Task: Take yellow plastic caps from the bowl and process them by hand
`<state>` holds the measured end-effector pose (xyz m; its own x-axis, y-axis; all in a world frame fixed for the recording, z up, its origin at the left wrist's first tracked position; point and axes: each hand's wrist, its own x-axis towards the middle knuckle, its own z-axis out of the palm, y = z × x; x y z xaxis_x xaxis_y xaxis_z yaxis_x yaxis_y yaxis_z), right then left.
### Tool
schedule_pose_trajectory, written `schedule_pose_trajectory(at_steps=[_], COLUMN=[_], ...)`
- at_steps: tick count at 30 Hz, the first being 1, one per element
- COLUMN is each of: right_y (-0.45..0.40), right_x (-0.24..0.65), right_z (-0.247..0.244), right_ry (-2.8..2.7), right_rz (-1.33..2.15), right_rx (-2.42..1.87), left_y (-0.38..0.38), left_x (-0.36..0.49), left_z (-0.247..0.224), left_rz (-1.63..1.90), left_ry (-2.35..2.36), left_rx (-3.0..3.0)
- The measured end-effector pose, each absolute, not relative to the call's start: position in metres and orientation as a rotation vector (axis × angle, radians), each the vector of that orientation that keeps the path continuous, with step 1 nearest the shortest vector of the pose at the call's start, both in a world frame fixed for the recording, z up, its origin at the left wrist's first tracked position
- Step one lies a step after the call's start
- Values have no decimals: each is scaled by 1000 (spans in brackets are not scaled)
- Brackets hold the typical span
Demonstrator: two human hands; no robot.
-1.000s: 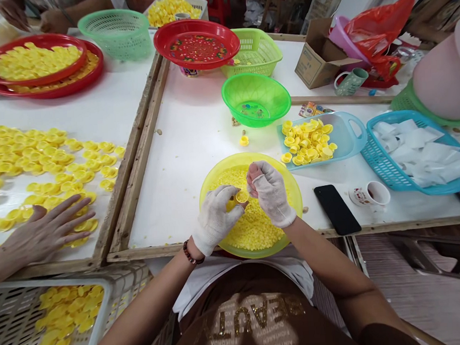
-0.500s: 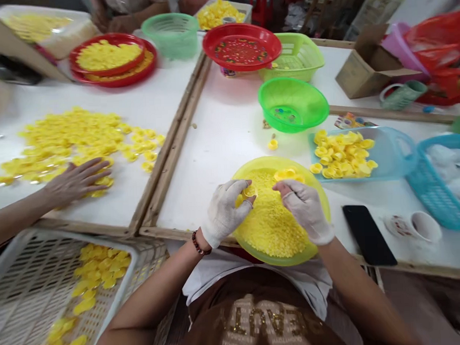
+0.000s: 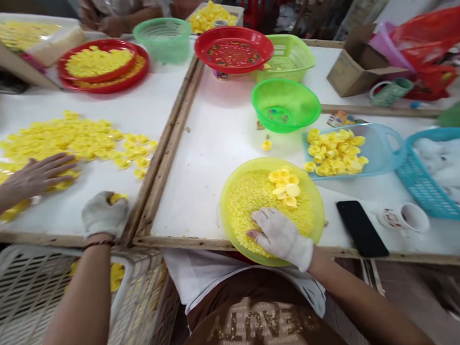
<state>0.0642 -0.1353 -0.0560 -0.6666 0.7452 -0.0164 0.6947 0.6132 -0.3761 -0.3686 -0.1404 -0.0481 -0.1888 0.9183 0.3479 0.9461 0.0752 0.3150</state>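
Note:
My left hand (image 3: 105, 215), in a white fingerless glove, is out over the left table near its front corner. Its fingers are closed on a small yellow cup-shaped plastic piece (image 3: 118, 197). My right hand (image 3: 281, 236), gloved the same way, rests in a yellow bowl (image 3: 226, 192) full of small yellow granules (image 3: 242, 197). Thumb and fingers are apart, with the fingertips at the granules. Several yellow cups (image 3: 285, 183) lie in a cluster on the granules, just beyond the right hand.
Another person's hand (image 3: 45, 174) lies on spread yellow pieces (image 3: 66, 138) at left. A blue tray (image 3: 380, 147) holds more cups. A phone (image 3: 362, 228), a white mug (image 3: 414, 217) and a green bowl (image 3: 288, 105) stand around. A white crate (image 3: 132, 286) sits below the table's edge.
My left hand has moved from above the bowl to the left table with a yellow cup. My right hand has lowered into the granules. The other person's hand has shifted left.

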Motion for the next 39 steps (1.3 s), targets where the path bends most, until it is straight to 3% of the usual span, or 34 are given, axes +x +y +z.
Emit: schedule_pose_trajectory(at_steps=[3,6,9,12,18,39], right_y=[-132,-122,-111,-100,-92,-77], right_x=[65,70,78,87,98,51], right_z=[-58,-55,-50,-45,-45,-21], right_ry=[-2519,-1972,-1206,-655,-422,-749], right_rz=[804,1277,1719,1904,1862,1422], right_rx=[-1222,-1227,-1094,-937,-904,-805], left_y=[-135,-120,-98,-70,-21,-102], left_x=[-381,-351,-274,-175,-49,-90], left_z=[-70,-66,-41,-27,-46,-44], left_rz=[-824,-924,-963,-1014,-447,-948], left_ry=[-2416,-2413,-2155,-1864,-1745,-1852], left_rx=[-1582,-1454,-1900,-2491,-2886,-3019])
